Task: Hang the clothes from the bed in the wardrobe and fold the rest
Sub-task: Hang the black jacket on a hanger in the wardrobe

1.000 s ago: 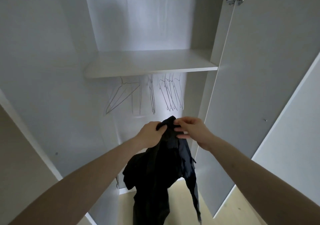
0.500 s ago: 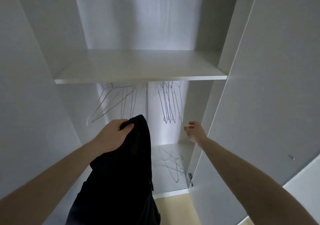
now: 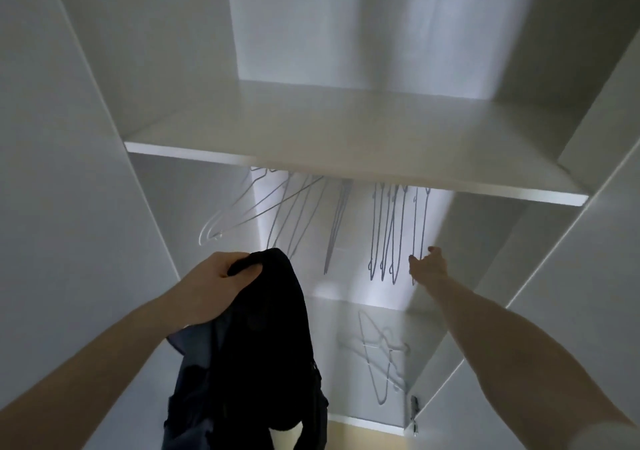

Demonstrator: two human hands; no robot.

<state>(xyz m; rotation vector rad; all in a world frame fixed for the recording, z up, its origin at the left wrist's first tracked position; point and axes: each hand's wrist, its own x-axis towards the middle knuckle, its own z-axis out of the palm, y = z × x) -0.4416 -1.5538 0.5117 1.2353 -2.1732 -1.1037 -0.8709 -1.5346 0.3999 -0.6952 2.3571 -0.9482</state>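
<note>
Two hands up inside the wardrobe. Left hand grips the dark garment at its top edge, fingers curled round a bunched fold, thumb over it; the rest of the cloth hangs down below the wrist, loose and unsupported, not on any hanger. Right hand holds nothing: fingers spread and reaching forward, tips at or just beside the lowest corner of the nearest hanging wire hanger; whether it actually touches the wire is too blurred to tell. Outward from there: a bunch of bare wire hangers hangs under the shelf, a second looser group to the left of it, tilted. Rail itself hidden by the shelf edge. More hangers lie in a tangle on the wardrobe floor, well below the right hand. Open door on the right side with a hinge low down. Progress, as a judgement: early on this item. Garment is at the wardrobe but not hung; every hanger in view is bare, so nothing visible has been hung yet. Left to do: take a hanger, thread the garment on, hook it back. Bed and the clothes to fold are out of view, so their state is unknown.
</note>
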